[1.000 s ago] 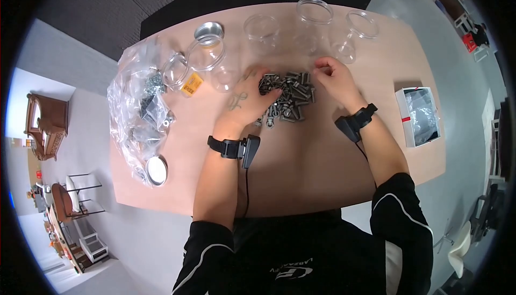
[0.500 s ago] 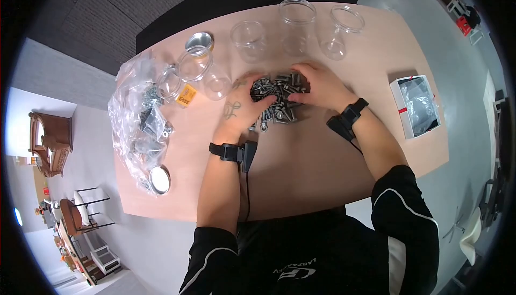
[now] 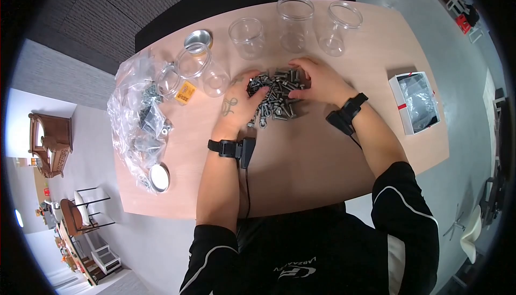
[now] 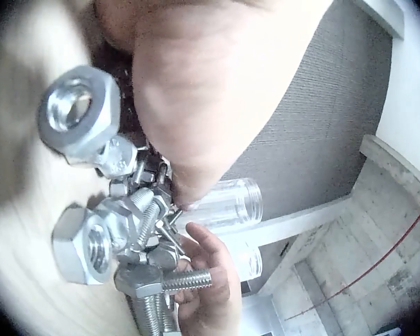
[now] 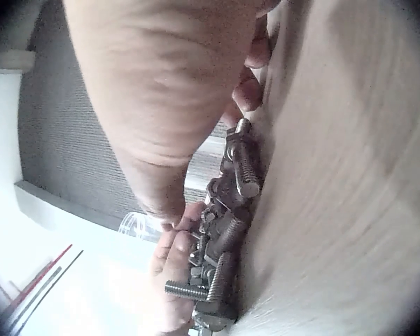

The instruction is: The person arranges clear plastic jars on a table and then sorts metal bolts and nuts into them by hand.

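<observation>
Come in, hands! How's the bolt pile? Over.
Left hand and right hand cupping bolt pile from both sides. Pile loose on table. Clear jars beyond it, none between hands.

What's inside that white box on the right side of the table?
The white box holds crumpled clear plastic, with a darker area showing faintly through it. The plastic covers whatever is beneath, so I can't tell what that is.
</observation>
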